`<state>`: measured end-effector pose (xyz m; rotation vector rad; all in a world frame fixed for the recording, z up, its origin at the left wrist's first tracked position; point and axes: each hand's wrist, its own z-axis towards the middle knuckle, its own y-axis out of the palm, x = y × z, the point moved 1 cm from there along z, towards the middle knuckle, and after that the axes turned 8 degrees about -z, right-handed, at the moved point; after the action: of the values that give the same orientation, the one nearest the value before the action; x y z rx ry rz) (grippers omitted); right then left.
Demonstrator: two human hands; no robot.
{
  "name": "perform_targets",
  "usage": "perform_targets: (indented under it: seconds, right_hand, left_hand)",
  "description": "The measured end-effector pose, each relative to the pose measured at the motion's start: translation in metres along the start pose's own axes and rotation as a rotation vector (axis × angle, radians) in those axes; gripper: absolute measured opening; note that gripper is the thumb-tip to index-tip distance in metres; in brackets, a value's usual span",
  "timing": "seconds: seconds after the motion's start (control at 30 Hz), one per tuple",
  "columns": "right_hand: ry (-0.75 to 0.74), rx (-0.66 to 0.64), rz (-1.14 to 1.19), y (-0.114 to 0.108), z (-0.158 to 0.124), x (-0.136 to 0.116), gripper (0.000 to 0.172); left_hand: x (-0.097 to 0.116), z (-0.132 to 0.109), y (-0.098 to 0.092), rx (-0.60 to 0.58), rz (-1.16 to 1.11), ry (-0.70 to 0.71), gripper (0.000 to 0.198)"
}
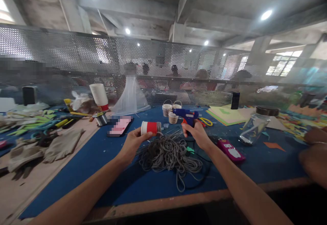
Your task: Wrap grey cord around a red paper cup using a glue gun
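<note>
My left hand (133,142) grips a red and white paper cup (149,128) lying on its side in the air, with grey cord wound around its right end. In my right hand (198,133) is a blue hot glue gun (187,114), fingers wrapped round its handle and orange trigger. Its nozzle points left, above and apart from the cup. Below both hands lies a loose heap of grey cord (168,155), partly behind the cup. Small white cups with handles (167,109) stand just beyond the glue gun.
A phone (120,126), stacked paper cups (98,94) and work gloves (62,145) lie to the left. On the right are a purple pouch-like item (230,150), a glass jar (254,128) and coloured paper (226,115). Another person's arm (314,158) rests at the right edge. A perforated screen (158,68) stands behind.
</note>
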<state>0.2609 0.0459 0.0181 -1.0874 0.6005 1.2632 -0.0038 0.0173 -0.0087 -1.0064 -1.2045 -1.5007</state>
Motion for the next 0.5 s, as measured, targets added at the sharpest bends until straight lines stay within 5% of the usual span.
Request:
perform_targets:
  seconds: [0.37, 0.5]
  right_hand:
    - [0.112, -0.028, -0.166, 0.025, -0.009, 0.008, 0.035]
    - [-0.006, -0.020, -0.281, 0.027, -0.010, 0.012, 0.036]
  left_hand:
    - [0.005, -0.001, 0.002, 0.022, 0.106, 0.021, 0.032]
    - [0.006, -0.002, 0.003, 0.018, 0.096, 0.034, 0.031]
